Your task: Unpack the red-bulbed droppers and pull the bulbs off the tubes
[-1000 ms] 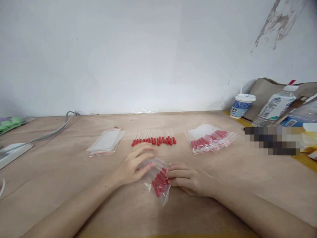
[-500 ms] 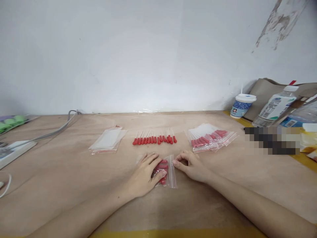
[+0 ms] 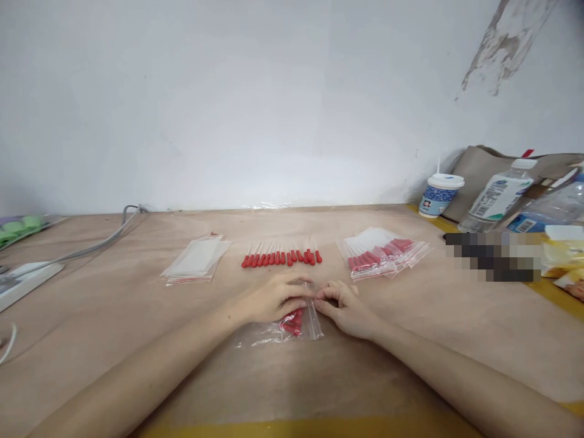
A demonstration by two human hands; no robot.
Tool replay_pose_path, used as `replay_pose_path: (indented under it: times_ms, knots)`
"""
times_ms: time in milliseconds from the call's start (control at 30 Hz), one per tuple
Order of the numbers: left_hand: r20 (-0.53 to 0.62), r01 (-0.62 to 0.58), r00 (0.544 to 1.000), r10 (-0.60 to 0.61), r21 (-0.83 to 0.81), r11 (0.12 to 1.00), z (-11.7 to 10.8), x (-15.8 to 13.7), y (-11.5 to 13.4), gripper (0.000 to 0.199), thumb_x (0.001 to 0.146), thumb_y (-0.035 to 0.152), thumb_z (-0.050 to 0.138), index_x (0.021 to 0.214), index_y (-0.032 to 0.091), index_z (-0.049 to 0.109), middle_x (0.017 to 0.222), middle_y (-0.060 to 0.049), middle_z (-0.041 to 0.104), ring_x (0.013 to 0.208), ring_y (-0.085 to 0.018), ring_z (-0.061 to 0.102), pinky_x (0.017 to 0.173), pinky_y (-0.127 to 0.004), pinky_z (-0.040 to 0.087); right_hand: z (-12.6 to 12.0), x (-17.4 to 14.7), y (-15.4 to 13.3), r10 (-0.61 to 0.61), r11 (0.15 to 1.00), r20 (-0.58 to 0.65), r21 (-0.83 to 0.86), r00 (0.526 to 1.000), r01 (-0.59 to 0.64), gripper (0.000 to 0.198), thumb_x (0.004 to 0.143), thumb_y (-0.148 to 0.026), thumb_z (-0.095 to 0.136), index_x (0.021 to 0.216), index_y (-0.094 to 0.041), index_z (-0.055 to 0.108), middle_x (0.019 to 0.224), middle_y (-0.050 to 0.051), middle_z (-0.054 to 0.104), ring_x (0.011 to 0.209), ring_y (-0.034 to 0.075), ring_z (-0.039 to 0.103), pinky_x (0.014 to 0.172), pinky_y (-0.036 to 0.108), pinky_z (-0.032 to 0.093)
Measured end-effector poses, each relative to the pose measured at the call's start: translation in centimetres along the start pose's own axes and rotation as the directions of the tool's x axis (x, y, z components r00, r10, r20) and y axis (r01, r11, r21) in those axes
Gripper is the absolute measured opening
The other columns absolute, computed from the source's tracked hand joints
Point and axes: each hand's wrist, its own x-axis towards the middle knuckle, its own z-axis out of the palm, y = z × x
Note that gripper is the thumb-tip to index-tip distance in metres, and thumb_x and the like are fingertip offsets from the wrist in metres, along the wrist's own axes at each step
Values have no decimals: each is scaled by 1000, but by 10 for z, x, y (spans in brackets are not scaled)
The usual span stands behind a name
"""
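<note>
A clear zip bag point(image 3: 312, 322) with red-bulbed droppers point(image 3: 292, 323) in it lies flat on the table in front of me. My left hand point(image 3: 274, 298) reaches across its upper part, with thumb and index finger on the bag near the zip strip, covering some of the droppers. At the strip's upper end, my right hand point(image 3: 342, 307) pinches the bag's edge between thumb and curled index finger. Both hands' fingertips almost meet there. Beyond them a row of loose droppers point(image 3: 276, 258) with red bulbs and clear stems lies side by side.
Flat zip bags point(image 3: 196, 258) are stacked to the left. Filled bags point(image 3: 383, 252) lie fanned out to the right. A paper cup point(image 3: 438, 198), a plastic bottle point(image 3: 499, 198) and a grey-brown bag point(image 3: 469, 167) stand at the back right. A grey cable point(image 3: 107, 237) runs to a white power strip point(image 3: 31, 283).
My left hand has shifted up and right, from lying over the droppers to the zip strip's upper end. My right hand has come onto the strip's edge there.
</note>
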Motion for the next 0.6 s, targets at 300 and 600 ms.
replay_pose_path:
  times_ms: [300, 600]
  knots:
    - [-82, 155, 984, -160, -70, 985, 20, -18, 6, 30, 88, 21, 41, 113, 27, 56, 131, -5, 41, 115, -18, 45, 96, -32, 39, -1, -2, -6, 34, 999, 30, -13, 999, -34, 15, 72, -39, 61, 74, -26, 66, 84, -1, 61, 90, 21, 52, 85, 42, 31]
    - [-113, -141, 977, 178, 276, 951, 16, -12, -2, 25, 89, 19, 42, 103, 25, 61, 117, -6, 53, 105, -19, 52, 85, -32, 46, 2, -1, -9, 99, 995, 39, -2, 994, -99, 16, 75, -36, 59, 70, -22, 65, 89, 0, 61, 90, 20, 50, 83, 40, 29]
